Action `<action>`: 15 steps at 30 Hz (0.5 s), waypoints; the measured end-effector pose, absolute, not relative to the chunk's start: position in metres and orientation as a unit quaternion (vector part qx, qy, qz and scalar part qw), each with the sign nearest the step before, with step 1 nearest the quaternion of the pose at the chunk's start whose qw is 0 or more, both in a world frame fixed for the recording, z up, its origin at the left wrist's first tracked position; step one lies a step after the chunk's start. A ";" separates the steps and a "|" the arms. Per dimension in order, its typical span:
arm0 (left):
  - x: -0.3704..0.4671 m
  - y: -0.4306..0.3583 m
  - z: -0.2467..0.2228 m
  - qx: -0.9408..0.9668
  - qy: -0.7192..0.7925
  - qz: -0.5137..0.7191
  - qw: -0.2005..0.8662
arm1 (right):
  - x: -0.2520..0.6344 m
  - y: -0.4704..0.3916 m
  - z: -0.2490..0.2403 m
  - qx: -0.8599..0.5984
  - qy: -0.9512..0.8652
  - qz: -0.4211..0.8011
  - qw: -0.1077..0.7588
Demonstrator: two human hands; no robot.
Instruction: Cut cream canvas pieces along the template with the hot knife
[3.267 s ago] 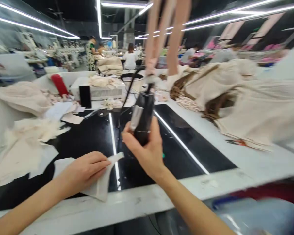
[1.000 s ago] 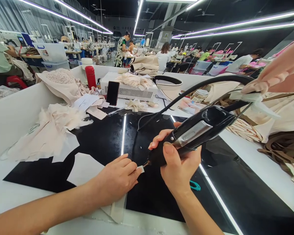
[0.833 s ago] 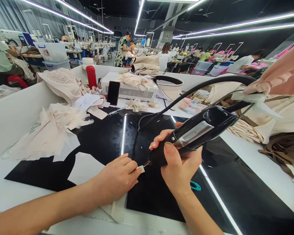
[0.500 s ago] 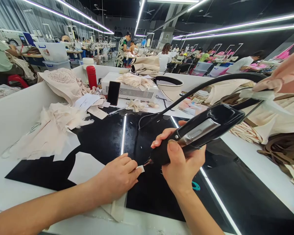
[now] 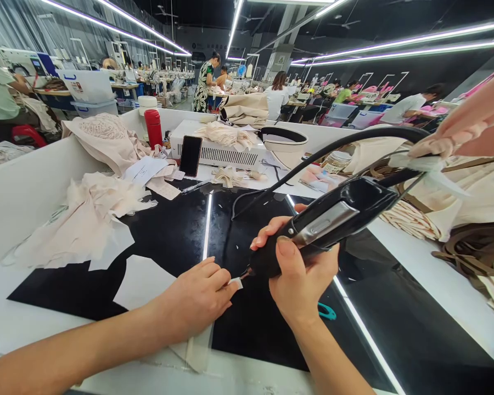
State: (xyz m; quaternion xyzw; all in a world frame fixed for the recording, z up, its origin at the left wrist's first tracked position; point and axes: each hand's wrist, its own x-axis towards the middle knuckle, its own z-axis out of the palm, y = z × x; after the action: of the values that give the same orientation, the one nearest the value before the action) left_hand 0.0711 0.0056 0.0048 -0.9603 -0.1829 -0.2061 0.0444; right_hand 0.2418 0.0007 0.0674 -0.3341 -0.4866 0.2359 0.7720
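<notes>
My right hand is wrapped round a black corded handheld power tool with a metal strip along its side. Its thin metal tip points down-left and meets the edge of a small white fabric piece. The fingers of my left hand are closed on that piece, which pokes out at the fingertips; the rest is hidden under the hand. Beneath both hands lies a black glossy mat. Another person's hand at the right touches the tool's cord, where a whitish wrap hangs.
Cream fabric scraps heap at the left. A phone leans on a white vented box, beside a red bottle. A turquoise tool handle lies right of my wrist. Brown straps and folded cloth line the right edge.
My right hand and the power tool have shifted slightly left. The other person's hand on the cord has also moved left. My left hand stays put.
</notes>
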 end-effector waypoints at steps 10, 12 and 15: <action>0.071 0.007 0.006 -0.963 -0.184 -0.191 0.048 | 0.242 0.001 0.067 -0.348 -0.488 0.228 0.767; 0.071 0.007 0.005 -0.962 -0.184 -0.193 0.049 | 0.242 0.001 0.066 -0.347 -0.492 0.226 0.766; 0.071 0.007 0.003 -0.963 -0.181 -0.194 0.054 | 0.240 0.001 0.067 -0.353 -0.492 0.223 0.764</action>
State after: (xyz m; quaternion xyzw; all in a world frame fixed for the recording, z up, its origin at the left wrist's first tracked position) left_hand 0.0715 0.0072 0.0027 -0.9625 -0.1814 -0.1941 0.0545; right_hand 0.2404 0.0005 0.0669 -0.3526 -0.4925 0.2230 0.7638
